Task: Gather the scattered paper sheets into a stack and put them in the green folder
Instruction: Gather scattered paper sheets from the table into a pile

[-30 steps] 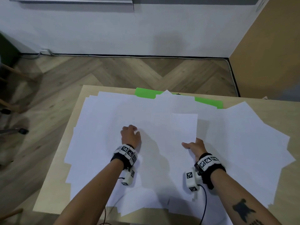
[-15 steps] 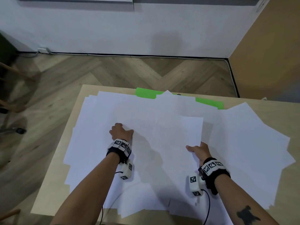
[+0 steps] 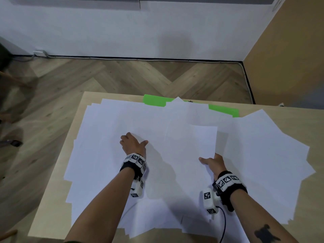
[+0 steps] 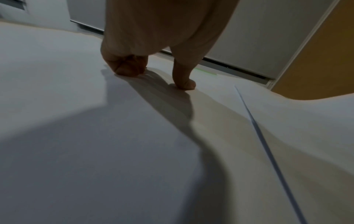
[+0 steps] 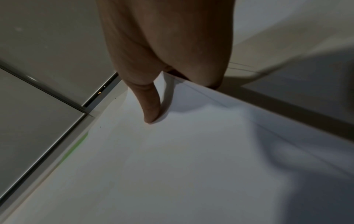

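Many white paper sheets (image 3: 108, 155) lie spread and overlapping over most of the table. At the far edge the green folder (image 3: 154, 100) shows only as two strips, the rest hidden under paper. My left hand (image 3: 134, 143) rests on the sheets left of centre, its fingers (image 4: 126, 65) curled under and its thumb touching the paper. My right hand (image 3: 213, 162) pinches the near right corner of one sheet (image 3: 203, 139), thumb (image 5: 151, 109) on top and the other fingers beneath. That sheet is raised off the pile along its right edge.
The wooden table (image 3: 57, 190) shows bare strips along its left side and at its far right corner (image 3: 298, 116). Sheets overhang the near edge. Beyond lie a herringbone wood floor, a white wall and a tan panel on the right.
My left hand has slid left across the sheets. My right hand has drawn the pinched sheet rightward and nearer, and its right edge stands higher.
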